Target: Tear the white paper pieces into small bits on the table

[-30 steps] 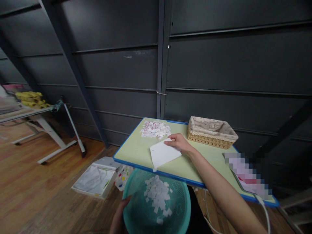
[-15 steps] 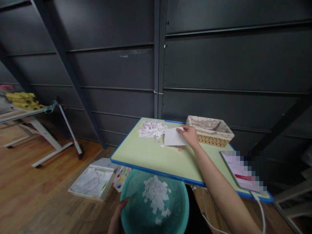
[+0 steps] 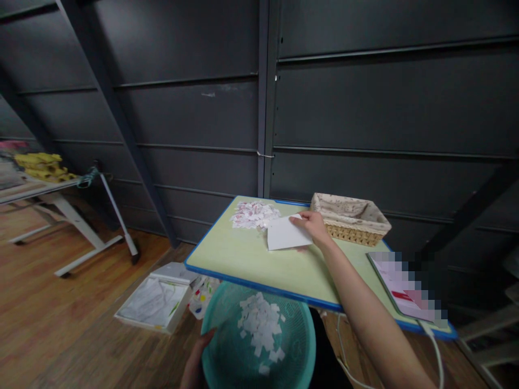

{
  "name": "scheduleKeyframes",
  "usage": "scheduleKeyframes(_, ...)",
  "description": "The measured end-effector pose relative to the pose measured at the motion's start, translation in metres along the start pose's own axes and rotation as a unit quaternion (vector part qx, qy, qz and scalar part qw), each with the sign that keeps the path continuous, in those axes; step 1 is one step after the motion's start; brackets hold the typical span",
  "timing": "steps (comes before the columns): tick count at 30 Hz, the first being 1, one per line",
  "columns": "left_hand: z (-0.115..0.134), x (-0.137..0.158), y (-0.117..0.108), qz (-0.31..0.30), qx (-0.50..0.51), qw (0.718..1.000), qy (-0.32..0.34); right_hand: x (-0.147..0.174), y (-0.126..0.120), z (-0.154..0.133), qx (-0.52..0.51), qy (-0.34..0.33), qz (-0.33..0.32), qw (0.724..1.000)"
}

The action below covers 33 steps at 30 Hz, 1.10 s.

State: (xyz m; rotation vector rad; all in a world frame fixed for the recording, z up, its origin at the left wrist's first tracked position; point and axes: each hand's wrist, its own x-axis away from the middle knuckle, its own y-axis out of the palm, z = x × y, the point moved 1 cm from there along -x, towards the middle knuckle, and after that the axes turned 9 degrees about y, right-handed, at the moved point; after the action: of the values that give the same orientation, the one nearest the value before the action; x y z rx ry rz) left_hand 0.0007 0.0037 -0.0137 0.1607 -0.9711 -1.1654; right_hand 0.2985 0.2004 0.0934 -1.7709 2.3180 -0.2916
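My right hand (image 3: 312, 224) pinches a white card (image 3: 287, 234) by its upper right edge, low over the pale green tabletop (image 3: 239, 259). Just beyond the card's left corner lies a heap of small white paper pieces (image 3: 252, 214), some with reddish marks. Below the table's front edge, my left hand (image 3: 200, 348) grips the rim of a teal plastic basket (image 3: 310, 346) at its left side. Inside the basket is a pile of white paper squares (image 3: 261, 324). The fingers of the left hand are partly hidden by the basket.
A fabric-lined wicker basket (image 3: 357, 233) stands at the table's back right. A tablet (image 3: 405, 292) with a white cable lies at the right edge. On the floor at left sits an open white box (image 3: 150, 302). A dark panelled wall (image 3: 203, 119) rises behind the table.
The white card has moved slightly left and toward me, in my right hand, and tilted a little. My left hand and the teal basket stay about where they were.
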Motion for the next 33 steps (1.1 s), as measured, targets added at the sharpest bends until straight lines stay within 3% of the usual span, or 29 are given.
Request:
scheduleKeyframes(2, 0.002, 0.002, 0.003, 0.029, -0.063, 0.996, 0.063, 0.002, -0.001, -0.002, -0.010, 0.012, 0.001, 1.000)
scheduleKeyframes(4, 0.004, 0.004, 0.007, 0.045, -0.085, 0.992, 0.081, 0.004, -0.001, -0.003, 0.000, 0.024, -0.012, 1.000)
scheduleKeyframes(8, 0.006, 0.005, 0.010, 0.056, -0.104, 0.991, 0.059, 0.010, 0.000, -0.008, -0.028, 0.063, -0.071, 0.995)
scheduleKeyframes(13, 0.008, 0.009, 0.010, 0.053, -0.122, 0.990, 0.056, 0.014, 0.001, -0.011, -0.045, 0.071, -0.082, 0.993)
scheduleKeyframes(22, 0.006, 0.017, 0.015, 0.034, -0.060, 0.997, 0.043, 0.019, 0.012, -0.013, 0.007, 0.007, -0.089, 0.996)
scheduleKeyframes(29, 0.009, 0.012, 0.010, 0.026, -0.068, 0.997, 0.039, 0.034, 0.026, -0.019, -0.022, 0.010, -0.207, 0.978)
scheduleKeyframes(33, 0.013, 0.007, 0.008, 0.052, -0.024, 0.998, -0.021, 0.038, 0.031, -0.018, -0.072, 0.034, -0.264, 0.961)
